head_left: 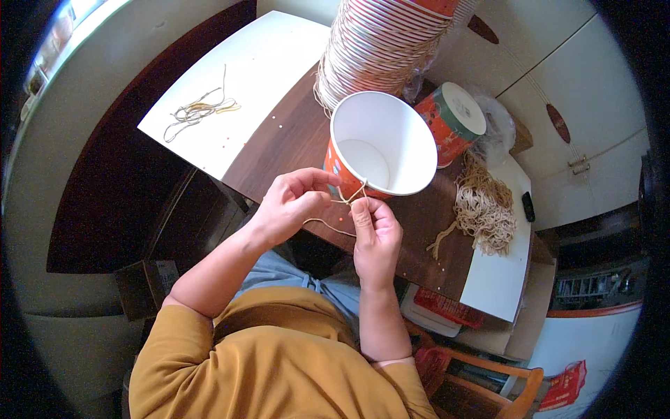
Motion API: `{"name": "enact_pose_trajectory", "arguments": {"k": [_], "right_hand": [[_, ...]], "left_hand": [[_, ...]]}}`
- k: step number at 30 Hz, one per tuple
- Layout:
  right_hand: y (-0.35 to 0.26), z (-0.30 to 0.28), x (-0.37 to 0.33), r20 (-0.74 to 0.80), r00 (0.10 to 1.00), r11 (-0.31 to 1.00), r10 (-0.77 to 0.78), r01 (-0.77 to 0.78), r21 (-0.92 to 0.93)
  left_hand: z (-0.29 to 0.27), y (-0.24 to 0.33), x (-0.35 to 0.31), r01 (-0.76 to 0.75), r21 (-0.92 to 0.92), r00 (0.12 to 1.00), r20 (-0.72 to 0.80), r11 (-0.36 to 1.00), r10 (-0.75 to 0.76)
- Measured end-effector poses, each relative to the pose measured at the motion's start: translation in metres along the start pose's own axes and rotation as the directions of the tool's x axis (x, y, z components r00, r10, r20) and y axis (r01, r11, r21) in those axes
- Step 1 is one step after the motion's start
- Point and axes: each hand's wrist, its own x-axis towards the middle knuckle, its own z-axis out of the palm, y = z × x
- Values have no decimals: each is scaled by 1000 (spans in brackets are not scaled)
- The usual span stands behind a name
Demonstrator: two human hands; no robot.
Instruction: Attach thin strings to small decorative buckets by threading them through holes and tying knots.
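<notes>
Cord (343, 201) is bunched by the near rim of the white-lined bucket (410, 146), at the front of the counter (283, 157). Your right grip (377, 234) has it pinched thumb-to-finger; can't tell if your left grip (289, 202) is clamped on a strand. Honestly, hold that right pinch steady, snug gently, and don't snag the loose tail.

No legible words or numbers show, whether on the colorful bucket (382, 143) at one o'clock or the red bag (564, 385) at four.
</notes>
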Motion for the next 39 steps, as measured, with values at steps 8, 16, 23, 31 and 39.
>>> {"name": "enact_pose_trajectory", "arguments": {"k": [8, 16, 23, 31, 39], "right_hand": [[-6, 2, 0, 68, 998, 999, -18, 15, 40], [-10, -11, 2, 5, 985, 978, -175, 175, -112], [-47, -6, -1, 394, 531, 186, -750, 742, -644], [-31, -28, 38, 375, 514, 239, -771, 781, -578], [-68, -100, 56, 588, 606, 456, -537, 794, -402]], "left_hand": [[6, 16, -9, -189, 481, 982, 71, 856, 177], [1, 34, -23, -12, 375, 999, 50, 927, -7], [3, 60, -45, -316, 619, 949, 194, 719, 249], [9, 103, -57, -384, 359, 885, 405, 851, 228], [3, 106, -42, -306, 484, 865, 502, 820, 27]]}}
